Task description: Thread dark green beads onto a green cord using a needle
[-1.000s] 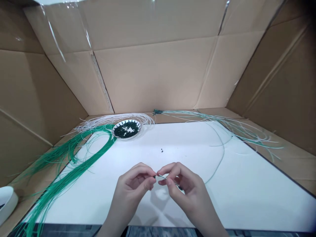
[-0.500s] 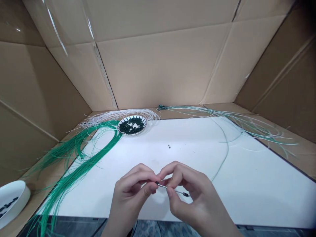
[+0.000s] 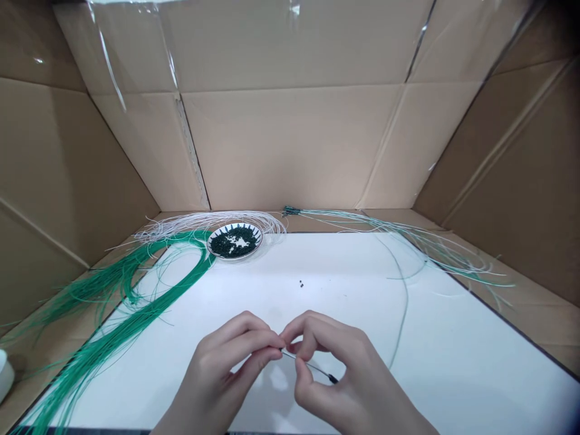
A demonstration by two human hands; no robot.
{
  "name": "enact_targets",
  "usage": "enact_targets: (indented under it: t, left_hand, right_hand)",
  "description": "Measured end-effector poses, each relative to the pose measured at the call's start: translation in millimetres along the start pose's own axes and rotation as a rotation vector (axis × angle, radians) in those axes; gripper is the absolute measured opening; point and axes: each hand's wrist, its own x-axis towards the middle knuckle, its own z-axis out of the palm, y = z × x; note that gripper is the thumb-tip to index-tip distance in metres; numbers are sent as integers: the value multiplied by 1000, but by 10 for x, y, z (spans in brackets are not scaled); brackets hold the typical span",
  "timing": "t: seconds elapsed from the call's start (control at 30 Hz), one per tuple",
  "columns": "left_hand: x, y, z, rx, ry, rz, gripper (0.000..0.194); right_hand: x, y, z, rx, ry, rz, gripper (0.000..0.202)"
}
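Low in the middle of the head view, my left hand (image 3: 231,362) pinches a tiny dark piece at the tip of a thin cord (image 3: 317,368). Close against it, my right hand (image 3: 338,362) has the same cord between thumb and fingers. A black piece (image 3: 333,379) sits on the cord below my right palm. The fingertips of both hands nearly touch and partly hide the dark piece. A patterned dish (image 3: 234,257) of small dark green beads stands beyond my left hand. Small dark beads (image 3: 301,283) lie on the white board (image 3: 281,302).
Green strands (image 3: 149,314) spread over the left side, with white strands (image 3: 181,222) behind them. A bundle with dark ends (image 3: 290,211) stretches across the back right. One pale strand (image 3: 405,302) curves on the board. Cardboard walls (image 3: 290,145) surround the work surface.
The camera view has shifted, so the board and dish appear lower and farther left. The white bowl at the left is now mostly out of view. Both hands still hold the cord.
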Motion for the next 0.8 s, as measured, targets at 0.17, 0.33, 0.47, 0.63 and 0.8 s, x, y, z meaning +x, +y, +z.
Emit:
enact_targets:
  t: [0.17,0.33,0.47,0.63,0.8]
  left_hand:
    - [73,-35,50,-40,11,-3,29]
    - [138,-11,80,-48,6,-18,25]
    - [164,19,78,-36,-13,-47,22]
    - [205,62,87,-44,-26,-85,21]
    - [274,88,109,-77,-8,-97,20]
  right_hand:
    - [62,-32,-85,-31,-91,75,25]
    - [86,-36,-134,-44,-111,127,26]
    - [78,-17,-169,-44,-122,131,22]
    - [72,6,-231,-49,-138,103,22]
    - [67,3,-291,-53,-127,69,23]
